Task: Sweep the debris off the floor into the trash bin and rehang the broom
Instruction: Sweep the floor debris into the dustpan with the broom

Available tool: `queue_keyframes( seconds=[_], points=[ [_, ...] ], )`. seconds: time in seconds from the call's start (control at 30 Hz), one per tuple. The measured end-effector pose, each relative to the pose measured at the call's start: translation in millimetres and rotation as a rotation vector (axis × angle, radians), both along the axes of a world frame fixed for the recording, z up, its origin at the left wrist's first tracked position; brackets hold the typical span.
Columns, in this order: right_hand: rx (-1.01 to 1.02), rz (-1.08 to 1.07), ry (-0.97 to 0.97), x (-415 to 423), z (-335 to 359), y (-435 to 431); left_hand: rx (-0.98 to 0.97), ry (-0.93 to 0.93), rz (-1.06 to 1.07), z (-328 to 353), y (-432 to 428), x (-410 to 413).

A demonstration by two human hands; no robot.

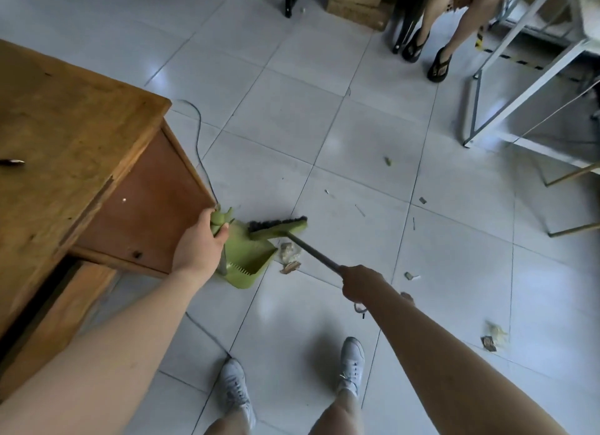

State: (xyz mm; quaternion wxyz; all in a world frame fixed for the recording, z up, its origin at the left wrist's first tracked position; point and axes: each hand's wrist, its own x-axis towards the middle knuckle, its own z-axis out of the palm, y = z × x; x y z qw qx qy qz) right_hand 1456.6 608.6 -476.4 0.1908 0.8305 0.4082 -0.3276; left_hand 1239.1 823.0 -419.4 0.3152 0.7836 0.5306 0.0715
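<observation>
1. The left hand [203, 239] is gripping the top of the handle of the light-green plastic dustpan [250, 262], fingers curled round it. The right hand [360, 285] is holding the green-headed broom with dark bristles and a grey metal shaft [279, 227], fingers closed tight round the shaft.
2. The broom head is lying across the far side of the dustpan. The dustpan is standing on the white tiled floor [324, 126], just beside the corner of the brown wooden surface [81, 126]. No trash bin is showing.
3. Risks, as judged:
   - The pale crumpled clump [289, 251] and the tan wood-like scrap [290, 267] are lying at the pan's right edge, not inside it. A stroke from this angle may be pushing them past the lip.
   - The pan is being steadied from the top only, so it may be sliding or tipping under the bristles.
   - The thin grey cable [198, 142] is running down beside the pan (an easy snag).
   - The light crumpled wrapper [495, 330] may be skittering away under a hard sweep.
4. Counts: one broom, one dustpan, two hands, two pieces at the pan, and roughly eight scattered bits to the right (the thinnest slivers are hard to count).
</observation>
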Motion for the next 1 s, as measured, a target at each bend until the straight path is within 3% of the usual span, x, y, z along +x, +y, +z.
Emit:
queue_keyframes(
  seconds=[0.23,0.5,0.7,1.0],
  points=[
    [-0.054,0.216,0.021,44,-17,-7,0.020,0.194,0.054,-1,-58,9],
    [-0.126,0.422,-0.040,153,-24,-40,0.021,0.289,0.219,-7,-118,37],
    [-0.255,0.409,-0.089,241,1,-80,0.001,0.291,0.236,-3,-136,79],
    [-0.417,0.351,-0.201,329,37,-172,0.038,0.221,0.070,-2,-140,171]
  ],
)
